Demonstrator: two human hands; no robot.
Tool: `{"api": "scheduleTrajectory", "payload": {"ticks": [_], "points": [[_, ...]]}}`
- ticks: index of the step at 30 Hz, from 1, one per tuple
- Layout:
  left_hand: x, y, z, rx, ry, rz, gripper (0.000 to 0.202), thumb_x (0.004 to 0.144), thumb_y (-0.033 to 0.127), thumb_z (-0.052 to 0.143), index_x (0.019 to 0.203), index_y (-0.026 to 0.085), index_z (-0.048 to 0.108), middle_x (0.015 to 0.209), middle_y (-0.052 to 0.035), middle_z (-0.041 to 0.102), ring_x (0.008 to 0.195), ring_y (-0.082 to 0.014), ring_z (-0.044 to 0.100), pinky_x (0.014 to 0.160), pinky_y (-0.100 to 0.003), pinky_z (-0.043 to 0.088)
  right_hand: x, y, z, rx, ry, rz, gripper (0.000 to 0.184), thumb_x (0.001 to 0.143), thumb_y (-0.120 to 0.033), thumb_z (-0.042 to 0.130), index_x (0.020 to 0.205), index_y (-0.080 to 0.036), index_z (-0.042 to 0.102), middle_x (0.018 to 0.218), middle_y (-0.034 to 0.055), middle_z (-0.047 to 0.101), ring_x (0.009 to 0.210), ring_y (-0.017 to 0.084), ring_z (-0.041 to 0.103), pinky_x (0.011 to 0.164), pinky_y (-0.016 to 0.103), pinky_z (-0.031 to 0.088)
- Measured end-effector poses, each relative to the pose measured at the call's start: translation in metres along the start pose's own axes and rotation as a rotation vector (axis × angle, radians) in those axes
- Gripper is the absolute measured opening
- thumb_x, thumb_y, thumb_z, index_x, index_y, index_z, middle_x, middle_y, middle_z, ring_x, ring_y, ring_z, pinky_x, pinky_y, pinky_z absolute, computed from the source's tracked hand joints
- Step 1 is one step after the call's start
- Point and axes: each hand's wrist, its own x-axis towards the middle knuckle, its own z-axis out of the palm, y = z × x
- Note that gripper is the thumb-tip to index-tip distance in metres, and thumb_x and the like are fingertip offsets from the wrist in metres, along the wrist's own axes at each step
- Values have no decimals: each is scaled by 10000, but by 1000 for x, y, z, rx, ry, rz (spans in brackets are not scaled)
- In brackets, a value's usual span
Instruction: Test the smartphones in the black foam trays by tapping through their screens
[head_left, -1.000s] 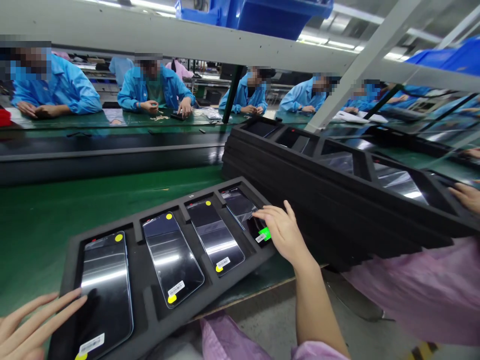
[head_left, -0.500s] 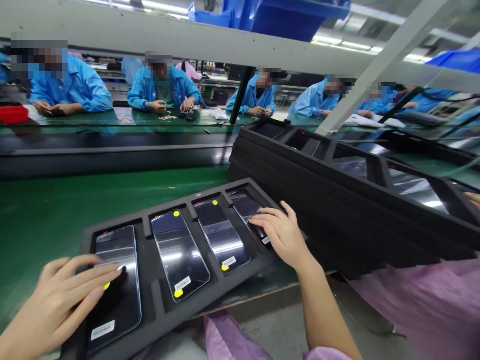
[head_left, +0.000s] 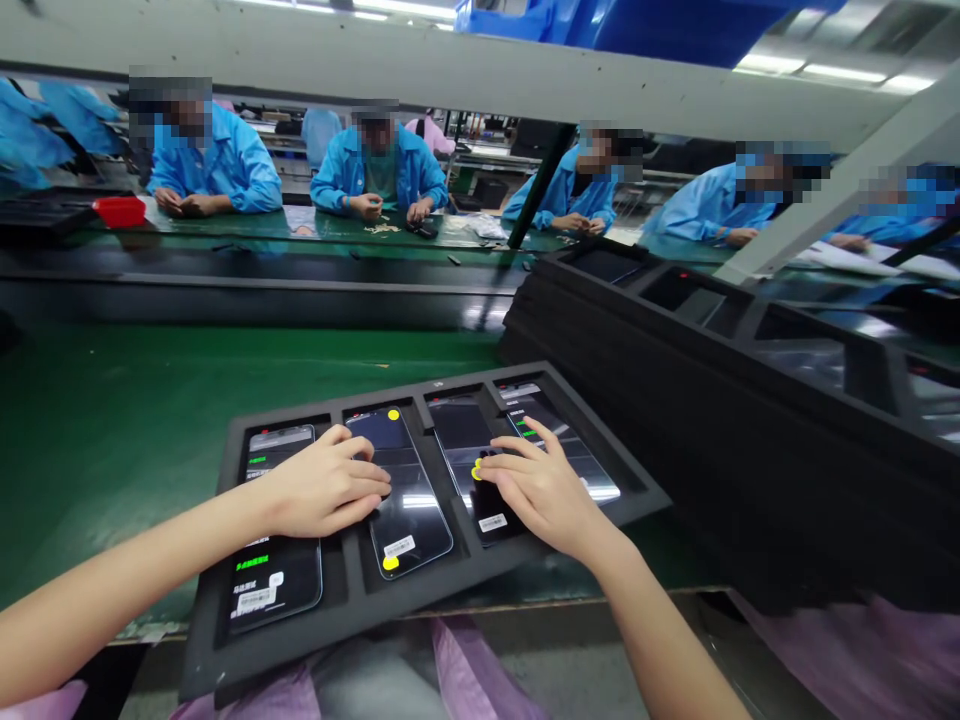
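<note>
A black foam tray lies at a slant over the table's front edge, with several phones in its slots. My left hand reaches over the leftmost phone, and its fingertips rest on the second phone. On the third phone lie the fingertips of my right hand, by a yellow dot on the screen. Both hands hold nothing, fingers stretched out. The leftmost and rightmost phone show text menus with green lines; the middle two have dark screens with yellow dots. White barcode labels sit near the lower ends.
A tall stack of black foam trays holding phones stands at the right. Across the green table runs a dark belt channel. Co-workers in blue jackets sit beyond it. A red bin is at far left; a white beam crosses above.
My left hand has moved right from the leftmost phone to the second; my right hand shifted left from the rightmost to the third. Both outer screens now show menus. The view swung left.
</note>
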Motion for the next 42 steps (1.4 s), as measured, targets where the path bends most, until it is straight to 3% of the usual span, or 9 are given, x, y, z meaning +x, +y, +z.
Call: {"api": "scheduleTrajectory", "payload": {"ticks": [3, 6, 11, 17, 20, 24, 31, 37, 42], "points": [[-11, -4, -3, 11, 98, -17, 283, 930, 247, 383, 1030, 217, 646, 1065, -25, 704, 918, -204, 528, 782, -365, 278, -3, 3, -3, 7, 83, 10, 378, 920, -158, 314, 888, -237, 683, 891, -37, 721, 977, 180, 602, 1022, 474, 281], [-37, -10, -9, 29, 268, -105, 286, 917, 206, 395, 1085, 217, 626, 1067, -4, 706, 936, -194, 542, 805, -356, 296, -5, 8, -6, -1, 146, 15, 379, 918, -154, 308, 895, -240, 677, 903, -27, 721, 979, 178, 602, 1007, 460, 296], [-83, -10, -7, 7, 405, -274, 276, 893, 165, 414, 1017, 228, 652, 1003, 34, 724, 911, -178, 565, 810, -341, 316, -5, 9, -2, 21, 103, -4, 357, 918, -173, 319, 905, -247, 668, 892, -30, 721, 956, 174, 613, 965, 437, 336], [-76, -3, -5, 24, 295, -239, 263, 915, 225, 425, 1058, 217, 646, 1059, 17, 710, 968, -196, 556, 848, -360, 288, 15, -28, 9, 27, 18, -147, 358, 928, -171, 310, 984, -225, 659, 979, -15, 713, 1020, 190, 594, 992, 449, 299], [-75, -4, -9, 32, 333, -315, 306, 939, 254, 377, 1085, 221, 644, 1067, -7, 708, 985, -206, 552, 831, -374, 304, 33, -49, 16, 56, -58, -275, 352, 941, -192, 310, 1046, -212, 646, 1056, -9, 696, 1084, 200, 569, 1007, 454, 287], [-96, 0, -4, 33, 407, -448, 346, 947, 277, 338, 1063, 212, 657, 1041, -21, 715, 967, -207, 552, 804, -378, 335, 54, -58, 23, 61, -182, -415, 369, 943, -197, 301, 1044, -201, 656, 1056, 4, 696, 1048, 211, 585, 977, 466, 335], [-144, 21, 12, 18, 448, -601, 339, 925, 248, 347, 1052, 245, 662, 1034, -1, 712, 915, -204, 535, 789, -381, 358, 58, -50, 31, 74, -232, -418, 409, 948, -217, 275, 991, -208, 681, 1021, 8, 705, 999, 214, 598, 962, 483, 381], [-145, 36, 9, -159, 375, -426, 312, 905, 191, 383, 1092, 244, 628, 1050, 11, 707, 939, -197, 530, 806, -366, 355, 56, -41, 16, 157, -298, -339, 411, 939, -218, 273, 1083, -257, 655, 1056, 31, 692, 1067, 207, 581, 995, 518, 362], [-129, 34, 9, -207, 227, -299, 313, 912, 228, 376, 920, 250, 687, 1002, -12, 704, 895, -187, 545, 787, -357, 360, 60, -44, 10, 183, -461, -306, 418, 954, -295, 276, 963, -321, 693, 1223, 7, 601, 1158, 197, 523, 1024, 508, 353]]}}
